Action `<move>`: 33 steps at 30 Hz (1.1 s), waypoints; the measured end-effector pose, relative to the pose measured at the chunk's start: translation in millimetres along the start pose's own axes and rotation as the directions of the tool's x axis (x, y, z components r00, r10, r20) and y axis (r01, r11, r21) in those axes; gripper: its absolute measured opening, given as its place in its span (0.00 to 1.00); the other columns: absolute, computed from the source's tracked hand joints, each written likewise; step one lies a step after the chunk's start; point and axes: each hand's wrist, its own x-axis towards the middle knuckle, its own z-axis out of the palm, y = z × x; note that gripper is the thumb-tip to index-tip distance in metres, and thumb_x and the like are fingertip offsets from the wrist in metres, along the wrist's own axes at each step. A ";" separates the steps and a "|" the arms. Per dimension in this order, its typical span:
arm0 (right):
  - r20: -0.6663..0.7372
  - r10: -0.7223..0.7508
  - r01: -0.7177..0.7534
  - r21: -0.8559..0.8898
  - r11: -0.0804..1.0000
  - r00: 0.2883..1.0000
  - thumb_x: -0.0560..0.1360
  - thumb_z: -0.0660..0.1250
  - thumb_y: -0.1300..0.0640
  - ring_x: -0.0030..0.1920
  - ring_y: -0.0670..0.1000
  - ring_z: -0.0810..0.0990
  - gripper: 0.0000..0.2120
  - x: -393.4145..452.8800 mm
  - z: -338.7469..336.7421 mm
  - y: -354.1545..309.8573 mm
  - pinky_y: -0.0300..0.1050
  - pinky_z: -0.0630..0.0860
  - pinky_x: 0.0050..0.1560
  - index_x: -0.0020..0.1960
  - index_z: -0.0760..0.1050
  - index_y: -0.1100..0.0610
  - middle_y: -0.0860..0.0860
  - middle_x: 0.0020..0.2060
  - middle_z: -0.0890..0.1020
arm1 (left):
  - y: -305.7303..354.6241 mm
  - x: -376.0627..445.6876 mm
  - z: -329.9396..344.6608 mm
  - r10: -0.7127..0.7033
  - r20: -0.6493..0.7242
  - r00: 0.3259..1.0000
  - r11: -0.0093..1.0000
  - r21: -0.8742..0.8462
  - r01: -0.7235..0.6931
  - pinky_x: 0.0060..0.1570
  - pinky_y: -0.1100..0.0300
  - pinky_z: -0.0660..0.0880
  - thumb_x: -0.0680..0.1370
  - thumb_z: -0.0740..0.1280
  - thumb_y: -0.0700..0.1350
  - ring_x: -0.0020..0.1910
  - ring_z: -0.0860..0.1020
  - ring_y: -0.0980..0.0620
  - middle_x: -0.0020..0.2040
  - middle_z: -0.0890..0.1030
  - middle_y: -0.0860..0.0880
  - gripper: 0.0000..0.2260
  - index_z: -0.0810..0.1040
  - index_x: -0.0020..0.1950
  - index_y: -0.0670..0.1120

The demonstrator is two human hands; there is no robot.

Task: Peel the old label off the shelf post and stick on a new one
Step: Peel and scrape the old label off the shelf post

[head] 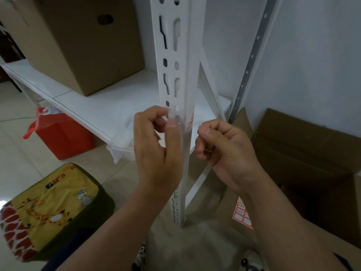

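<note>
While both hands work at a white shelf post (172, 79), a label sheet (242, 214) lies nearby.
Left hand (156, 145) pinches the post; right hand (224, 145) is curled, its hold unclear.

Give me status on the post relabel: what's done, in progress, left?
Done: nothing clearly finished; a label with red print sits on the white post.
In hand: left hand has thumb and curled fingers on the post's slotted face; right hand is curled beside the label, and whether its grip holds an edge is unclear.
Left: the peel, then a sticker from the red-bordered sheet on the open box.
</note>
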 end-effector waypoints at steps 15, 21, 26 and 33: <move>0.100 -0.009 0.008 0.008 1.000 0.995 0.70 0.69 0.56 0.27 0.48 0.73 0.11 0.4 -6.5 -3.5 0.39 0.73 0.31 0.43 0.74 0.64 0.51 0.27 0.77 | 12.3 -7.3 -4.4 0.096 0.276 0.956 0.979 -0.199 -0.041 0.37 0.60 0.79 0.80 0.61 0.40 0.36 0.80 0.56 0.37 0.79 0.52 0.04 0.76 0.50 0.45; 0.122 0.007 -0.007 0.001 1.000 0.993 0.71 0.66 0.59 0.27 0.48 0.72 0.06 2.5 -6.2 -0.5 0.39 0.72 0.30 0.41 0.74 0.63 0.51 0.27 0.77 | 10.5 -7.1 -5.8 0.029 0.302 0.953 0.978 -0.204 0.035 0.36 0.68 0.75 0.81 0.59 0.39 0.34 0.78 0.59 0.36 0.80 0.52 0.06 0.76 0.47 0.43; 0.155 0.019 -0.019 0.004 1.000 0.988 0.72 0.66 0.59 0.29 0.48 0.73 0.07 2.2 -5.7 0.2 0.39 0.71 0.31 0.41 0.73 0.63 0.51 0.28 0.78 | 10.9 -7.4 -7.1 -0.051 0.334 0.941 0.956 -0.256 0.143 0.34 0.68 0.75 0.81 0.59 0.41 0.32 0.79 0.57 0.32 0.78 0.53 0.07 0.75 0.46 0.43; 0.197 0.018 -0.021 0.012 1.000 0.980 0.73 0.66 0.56 0.30 0.53 0.71 0.10 4.8 -4.1 3.1 0.43 0.69 0.32 0.40 0.73 0.63 0.54 0.27 0.75 | 10.9 -3.1 -6.8 -0.285 0.349 0.893 0.861 -0.316 0.398 0.30 0.57 0.73 0.80 0.55 0.41 0.28 0.74 0.46 0.29 0.74 0.50 0.11 0.71 0.39 0.45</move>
